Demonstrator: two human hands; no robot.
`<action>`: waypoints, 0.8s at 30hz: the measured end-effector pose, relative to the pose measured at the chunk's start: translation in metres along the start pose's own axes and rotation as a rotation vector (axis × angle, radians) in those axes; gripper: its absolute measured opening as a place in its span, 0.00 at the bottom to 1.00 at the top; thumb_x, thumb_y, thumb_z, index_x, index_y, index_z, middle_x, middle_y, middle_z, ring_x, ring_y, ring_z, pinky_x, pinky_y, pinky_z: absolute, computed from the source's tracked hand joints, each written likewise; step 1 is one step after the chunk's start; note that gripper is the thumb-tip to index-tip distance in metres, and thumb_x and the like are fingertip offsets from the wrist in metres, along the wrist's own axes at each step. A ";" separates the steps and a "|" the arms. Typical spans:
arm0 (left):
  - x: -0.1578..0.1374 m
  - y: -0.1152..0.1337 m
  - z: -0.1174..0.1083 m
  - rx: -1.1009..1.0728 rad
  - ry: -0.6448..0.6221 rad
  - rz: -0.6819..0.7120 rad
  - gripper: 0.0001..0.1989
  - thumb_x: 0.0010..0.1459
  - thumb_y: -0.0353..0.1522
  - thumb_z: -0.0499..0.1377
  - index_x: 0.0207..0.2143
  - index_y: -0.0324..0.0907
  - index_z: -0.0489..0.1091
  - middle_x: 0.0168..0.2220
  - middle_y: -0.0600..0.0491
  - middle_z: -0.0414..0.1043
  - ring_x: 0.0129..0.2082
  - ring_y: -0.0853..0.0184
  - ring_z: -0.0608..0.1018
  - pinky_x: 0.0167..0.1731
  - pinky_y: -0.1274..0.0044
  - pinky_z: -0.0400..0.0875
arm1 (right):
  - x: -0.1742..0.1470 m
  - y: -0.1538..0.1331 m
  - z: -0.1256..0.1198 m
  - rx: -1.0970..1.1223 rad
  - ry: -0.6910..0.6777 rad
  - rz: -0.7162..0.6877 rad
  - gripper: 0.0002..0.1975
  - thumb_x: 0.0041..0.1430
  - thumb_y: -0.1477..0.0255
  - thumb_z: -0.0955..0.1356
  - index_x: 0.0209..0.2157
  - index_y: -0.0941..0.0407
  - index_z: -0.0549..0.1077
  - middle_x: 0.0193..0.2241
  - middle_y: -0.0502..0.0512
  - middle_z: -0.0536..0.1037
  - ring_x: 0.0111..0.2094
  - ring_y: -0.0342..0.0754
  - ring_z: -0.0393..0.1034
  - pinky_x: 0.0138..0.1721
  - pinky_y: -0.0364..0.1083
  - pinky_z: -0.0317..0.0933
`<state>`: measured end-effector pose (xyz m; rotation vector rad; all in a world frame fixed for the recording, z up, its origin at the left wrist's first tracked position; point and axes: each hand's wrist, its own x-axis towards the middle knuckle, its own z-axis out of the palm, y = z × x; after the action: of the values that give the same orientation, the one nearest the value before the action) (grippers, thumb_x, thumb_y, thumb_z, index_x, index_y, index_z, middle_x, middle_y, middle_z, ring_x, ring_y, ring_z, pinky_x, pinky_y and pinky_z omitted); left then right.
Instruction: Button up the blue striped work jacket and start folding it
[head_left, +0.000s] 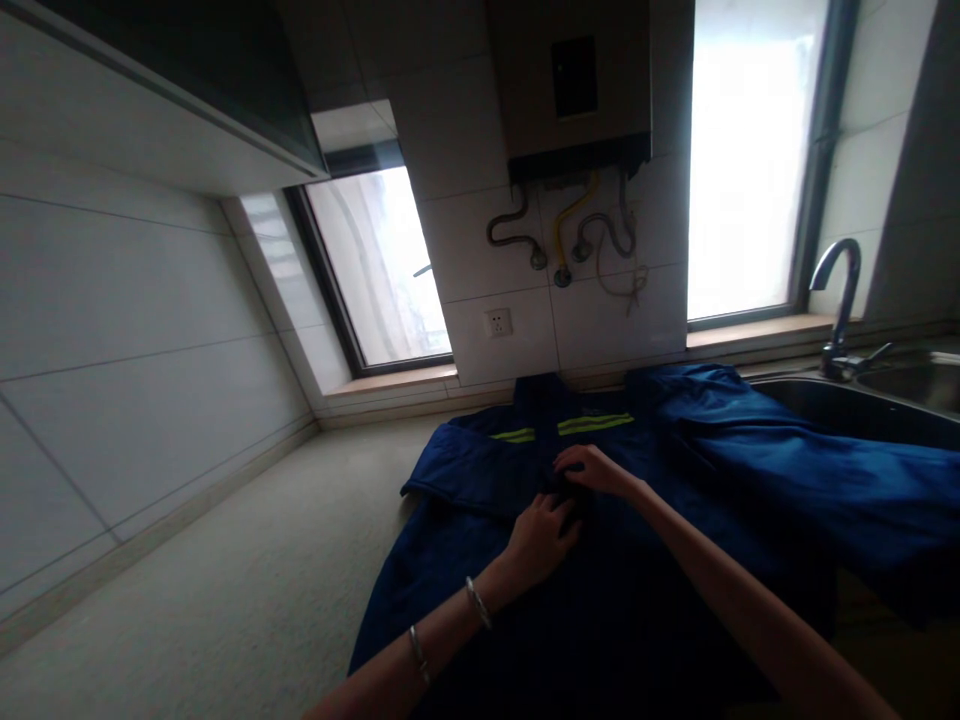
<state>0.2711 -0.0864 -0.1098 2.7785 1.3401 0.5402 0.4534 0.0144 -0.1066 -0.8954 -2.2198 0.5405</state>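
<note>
A dark blue jacket (637,570) with yellow-green stripes across its chest lies spread over the counter, collar toward the wall. One sleeve (465,470) is folded in across the front, while the other sleeve (810,480) stretches right toward the sink. My left hand (544,540), with two bangles on the wrist, rests at the middle of the jacket, its fingers curled onto the dark cloth. Just beyond it, my right hand (596,470) has its fingers bent in a pinch at the jacket front below the stripes. Shadow hides the exact spot both hands grip.
The pale countertop (225,590) runs along the left wall. At right stand a sink (795,395) and a curved faucet (840,300). A water heater (577,90) with hoses hangs on the tiled wall between two windows, above a socket (498,321). An overhead cabinet (187,90) juts in upper left.
</note>
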 end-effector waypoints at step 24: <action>0.032 -0.004 -0.034 0.188 -0.155 -0.290 0.10 0.53 0.31 0.53 0.31 0.38 0.73 0.31 0.38 0.73 0.33 0.54 0.77 0.28 0.69 0.67 | 0.008 0.000 -0.011 0.289 0.160 0.162 0.16 0.48 0.61 0.70 0.34 0.57 0.79 0.34 0.56 0.79 0.37 0.52 0.72 0.43 0.50 0.65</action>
<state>0.2759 -0.0643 -0.0688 2.6201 1.7946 0.1918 0.4567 0.0214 -0.0959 -0.9337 -1.8768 0.8129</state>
